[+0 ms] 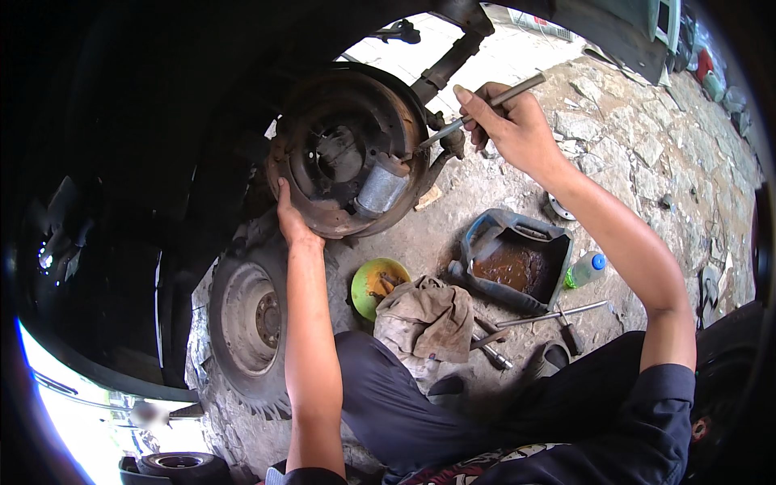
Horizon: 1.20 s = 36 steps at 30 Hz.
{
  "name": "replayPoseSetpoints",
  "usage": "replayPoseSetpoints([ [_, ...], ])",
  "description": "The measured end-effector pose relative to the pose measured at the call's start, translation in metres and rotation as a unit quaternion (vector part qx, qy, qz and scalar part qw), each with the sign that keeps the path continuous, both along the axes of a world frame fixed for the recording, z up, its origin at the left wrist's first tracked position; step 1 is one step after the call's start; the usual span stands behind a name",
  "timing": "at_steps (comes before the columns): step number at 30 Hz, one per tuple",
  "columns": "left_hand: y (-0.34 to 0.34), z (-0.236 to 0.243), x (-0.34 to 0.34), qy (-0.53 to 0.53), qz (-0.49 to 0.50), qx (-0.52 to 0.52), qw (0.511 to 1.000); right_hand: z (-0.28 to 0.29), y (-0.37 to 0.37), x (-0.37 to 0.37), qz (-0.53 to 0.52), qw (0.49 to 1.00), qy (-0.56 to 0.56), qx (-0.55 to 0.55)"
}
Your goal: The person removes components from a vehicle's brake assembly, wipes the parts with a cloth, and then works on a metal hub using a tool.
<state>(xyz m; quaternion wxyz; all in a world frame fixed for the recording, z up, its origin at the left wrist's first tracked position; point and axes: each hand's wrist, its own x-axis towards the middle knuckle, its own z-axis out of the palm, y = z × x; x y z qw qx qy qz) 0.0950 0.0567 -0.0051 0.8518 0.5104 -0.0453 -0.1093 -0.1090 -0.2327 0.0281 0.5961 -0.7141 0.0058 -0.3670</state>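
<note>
A rusty round brake drum (303, 190) hangs on the axle under the dark vehicle body. A grey metal cylinder (382, 187) sits against the lower right of its face. My left hand (294, 217) grips the drum's lower left rim, thumb in front and the other fingers hidden behind. Pinched in my right hand (509, 121) is a slim metal rod (520, 89), slanting down to the left. The rod's thin end meets the drum's right edge, just above the cylinder. Whether it is wedged in there is too small to tell.
Below stand a tyred wheel (257, 315), a green bowl (374, 276) with brown residue, and a crumpled rag (427, 319). To the right are a cut-open container (517, 267) of brown liquid, a blue-capped bottle (586, 269) and several tools (566, 314) on the rough stone ground.
</note>
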Motion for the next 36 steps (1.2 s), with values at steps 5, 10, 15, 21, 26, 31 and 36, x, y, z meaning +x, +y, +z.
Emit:
replayPoseSetpoints([
  [5, 0.004, -0.001, 0.005, -0.018, 0.012, 0.005, 1.0, 0.014, 0.004, 0.017, -0.056, 0.998, -0.01, 0.011],
  [10, -0.002, 0.003, -0.003, 0.003, 0.011, 0.015, 1.0, 0.028, -0.01, 0.028, -0.123, 0.992, -0.016, 0.031],
  [15, 0.003, -0.002, 0.005, -0.026, 0.005, 0.014, 1.0, 0.016, 0.004, 0.04, -0.161, 0.977, -0.089, -0.103],
  [21, 0.003, -0.002, 0.005, -0.006, 0.009, 0.023, 1.0, -0.001, 0.005, 0.034, -0.111, 0.963, -0.083, -0.232],
  [26, 0.002, -0.001, 0.003, 0.003, 0.018, 0.038, 0.999, -0.006, 0.004, 0.041, -0.102, 0.948, -0.117, -0.277],
  [31, 0.003, -0.004, 0.005, -0.009, 0.005, 0.027, 1.0, -0.01, 0.006, 0.042, -0.09, 0.937, -0.145, -0.303],
  [36, 0.006, -0.004, 0.007, 0.003, 0.011, 0.028, 1.0, -0.011, 0.017, 0.026, -0.043, 0.939, -0.112, -0.323],
])
